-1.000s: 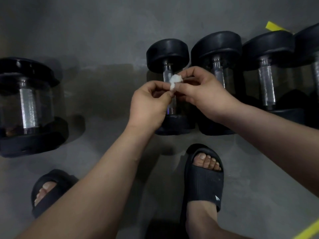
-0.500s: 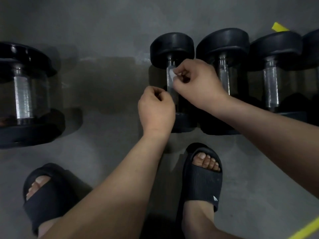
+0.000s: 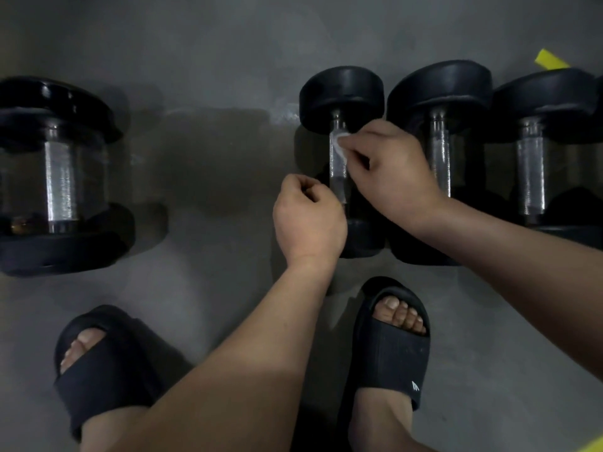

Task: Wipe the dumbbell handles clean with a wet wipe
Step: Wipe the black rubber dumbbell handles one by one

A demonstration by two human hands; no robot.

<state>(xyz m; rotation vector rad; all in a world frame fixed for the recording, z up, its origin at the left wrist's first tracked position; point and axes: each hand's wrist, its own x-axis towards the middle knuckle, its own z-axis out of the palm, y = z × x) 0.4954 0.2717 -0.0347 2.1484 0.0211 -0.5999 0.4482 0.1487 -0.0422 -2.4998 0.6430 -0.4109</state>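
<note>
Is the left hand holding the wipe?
No, the right hand pinches the wipe against the handle; the left hand shows none.

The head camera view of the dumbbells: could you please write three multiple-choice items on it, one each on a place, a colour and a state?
1. Where is the wipe?
A. Lying on the floor.
B. Against a dumbbell handle.
C. Draped over a weight's top.

2. What colour are the sandals?
A. White.
B. Yellow.
C. Black.

3. What is the right hand doing?
A. Pinching the wipe.
B. Lying flat on the floor.
C. Lifting a dumbbell.

Answers: B, the white wipe sits on the metal handle near its far end; C, both sandals are black; A, its fingertips hold the wipe to the handle.
</note>
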